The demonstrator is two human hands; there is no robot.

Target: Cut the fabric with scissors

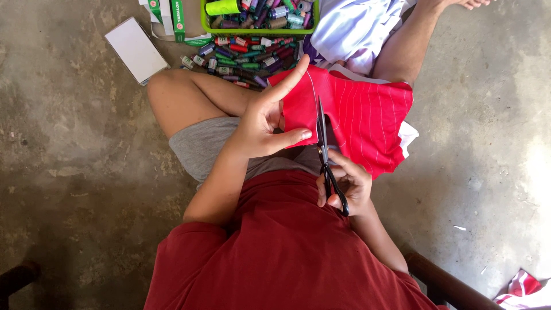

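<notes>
Dark red T-shirt (287, 252), grey shorts (201, 146), bare arms

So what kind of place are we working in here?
Probably a home sewing spot on a bare concrete floor. A green basket of thread spools sits ahead, and the right hand works scissors through red fabric held by the left hand.

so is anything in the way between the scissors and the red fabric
Nothing visible. The right hand holds the black scissors with the blades already at the red fabric, beside a white marked line. The left hand holds the fabric edge just left of the blades.
</notes>
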